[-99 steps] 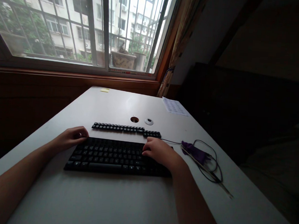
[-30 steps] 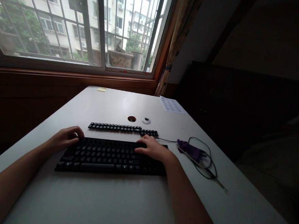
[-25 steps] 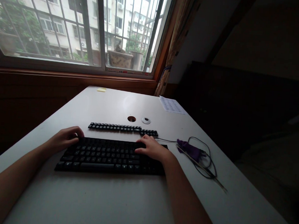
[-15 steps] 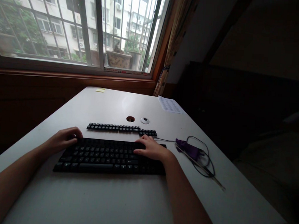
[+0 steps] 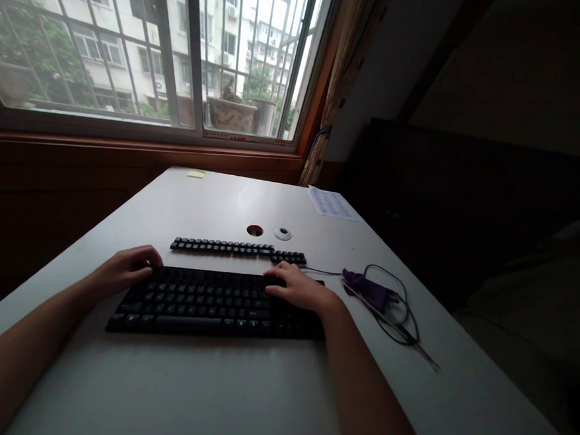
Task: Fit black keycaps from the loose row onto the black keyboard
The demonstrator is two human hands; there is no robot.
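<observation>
A black keyboard (image 5: 199, 300) lies on the white table in front of me. My left hand (image 5: 135, 267) is at its back left corner, fingers curled over the edge and thumb close to them. Across the back right part lies my right hand (image 5: 295, 287), its fingers reaching over the back edge and its thumb on the top face. The keyboard's back strip and right section are dark, and I cannot make out keys there. Just behind it, dark keycaps stand in a long row (image 5: 221, 247) and a shorter row (image 5: 288, 258) to the right.
Right of the keyboard are a purple cloth (image 5: 367, 290), a looped black cable (image 5: 400, 341) and a thin stick-like tool (image 5: 426, 357). Farther back are a round table hole (image 5: 254, 231), a white ring-shaped cover (image 5: 283, 233), printed paper (image 5: 333, 204) and yellow notes (image 5: 196, 174).
The whole view has shifted very slightly. Both hands and the keyboard keep the same places relative to each other.
</observation>
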